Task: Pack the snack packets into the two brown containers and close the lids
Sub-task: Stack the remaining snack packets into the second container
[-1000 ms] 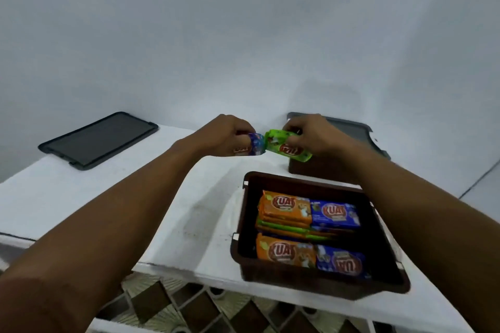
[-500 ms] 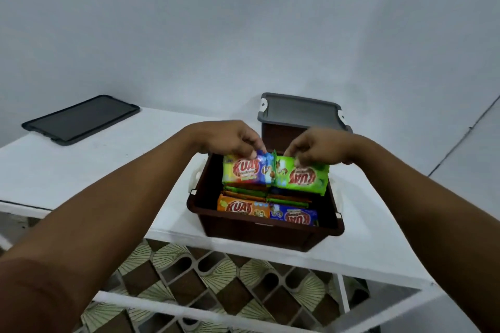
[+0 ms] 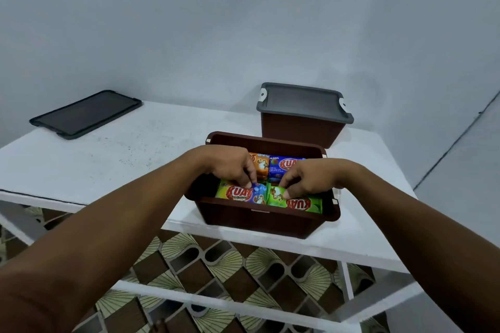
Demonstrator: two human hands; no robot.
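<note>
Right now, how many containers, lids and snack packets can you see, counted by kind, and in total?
Brown containers: 2, the open container and the closed container.
Lids: 2, the grey lid fitted on and the dark lid lying on the table.
Snack packets in sight: 4, green-and-blue packet, green packet, orange packet, blue packet.
Total: 8.

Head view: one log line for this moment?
step: packing; left hand: holds left packet; right hand: holds right packet; both in open container; far container: lidded; spare lid: on table
</note>
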